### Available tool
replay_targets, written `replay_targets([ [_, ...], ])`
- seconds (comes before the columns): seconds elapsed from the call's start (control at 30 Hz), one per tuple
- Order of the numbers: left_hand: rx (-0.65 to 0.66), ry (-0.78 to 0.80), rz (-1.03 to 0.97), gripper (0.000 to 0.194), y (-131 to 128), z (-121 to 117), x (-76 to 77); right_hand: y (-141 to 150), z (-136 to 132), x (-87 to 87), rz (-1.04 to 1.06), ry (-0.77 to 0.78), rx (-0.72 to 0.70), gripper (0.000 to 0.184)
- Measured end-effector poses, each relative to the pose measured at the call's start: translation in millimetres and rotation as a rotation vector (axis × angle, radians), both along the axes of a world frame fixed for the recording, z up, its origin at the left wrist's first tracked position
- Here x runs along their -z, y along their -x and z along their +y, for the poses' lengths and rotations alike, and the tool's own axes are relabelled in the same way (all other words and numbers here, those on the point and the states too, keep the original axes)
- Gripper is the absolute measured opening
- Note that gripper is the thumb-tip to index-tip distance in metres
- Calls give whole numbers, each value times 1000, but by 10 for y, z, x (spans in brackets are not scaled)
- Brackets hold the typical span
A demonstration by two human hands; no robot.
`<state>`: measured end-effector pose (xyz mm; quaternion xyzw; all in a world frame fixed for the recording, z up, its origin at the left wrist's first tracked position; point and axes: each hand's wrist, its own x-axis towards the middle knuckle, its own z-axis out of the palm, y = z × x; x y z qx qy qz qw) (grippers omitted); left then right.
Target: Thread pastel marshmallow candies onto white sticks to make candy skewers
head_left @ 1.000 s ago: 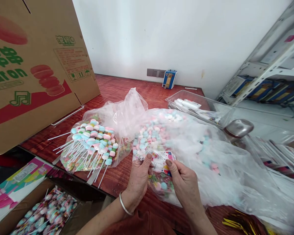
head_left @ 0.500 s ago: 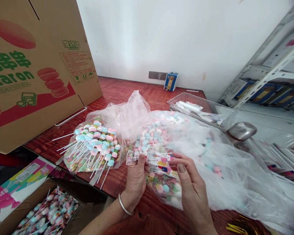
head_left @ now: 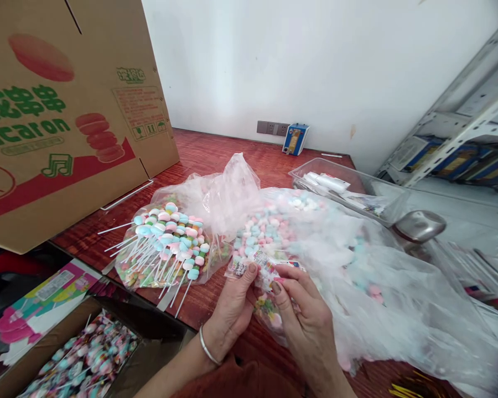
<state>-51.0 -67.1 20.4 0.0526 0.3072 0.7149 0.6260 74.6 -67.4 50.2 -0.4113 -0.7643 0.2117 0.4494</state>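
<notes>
My left hand [head_left: 231, 307], with a silver bangle at its wrist, pinches a small clear printed plastic wrapper [head_left: 264, 270] between thumb and fingers. At the wrapper's right end, the thumb and fingers of my right hand [head_left: 309, 318] are pressed together on it. Whether anything lies inside the wrapper, I cannot tell. Beyond my hands spreads a large clear bag of pink, white and blue candies [head_left: 269, 226]. To the left, a pile of candy skewers [head_left: 166, 240] with white sticks rests on another bag of colourful candies [head_left: 126, 273].
A big cardboard carton [head_left: 108, 110] stands at the left of the red-brown table [head_left: 207, 143]. Below it is an open box of wrapped skewers [head_left: 87, 354]. A clear plastic tray [head_left: 352, 182], a metal object [head_left: 419, 226] and gold twist ties [head_left: 415, 384] lie right.
My right hand has moved left and its fingers have closed on the wrapper. The wrapper now looks crumpled between my hands. The view has shifted slightly.
</notes>
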Motion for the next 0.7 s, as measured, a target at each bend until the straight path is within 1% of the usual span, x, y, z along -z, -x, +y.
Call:
replay_targets([
  [0.07, 24, 15, -118, 26, 25, -3, 29, 20, -8, -2, -99, -177, 51, 10],
  [0.13, 42, 23, -220, 26, 52, 5, 43, 57, -18, -11, -152, -288, 79, 18],
  [0.27, 78, 49, -333, 27, 93, 26, 20, 139, -46, -61, -106, -324, 78, 27],
  [0.4, 86, 64, -364, 14, 129, 2, -29, 166, -99, -142, -63, -300, 18, 27],
  [0.47, 25, 52, -354, 9, 210, -44, -62, 166, -127, -184, -44, -271, -41, 26],
  [0.57, -155, 19, -294, 13, 491, -186, -137, 230, -111, -228, 6, -208, -107, 25],
  [0.63, -272, -16, -231, 16, 767, -345, -206, 381, -47, -245, 25, -156, -143, 25],
  [0.7, -353, -64, -172, 18, 1057, -540, -278, 646, 41, -264, 13, -71, -233, 23],
])
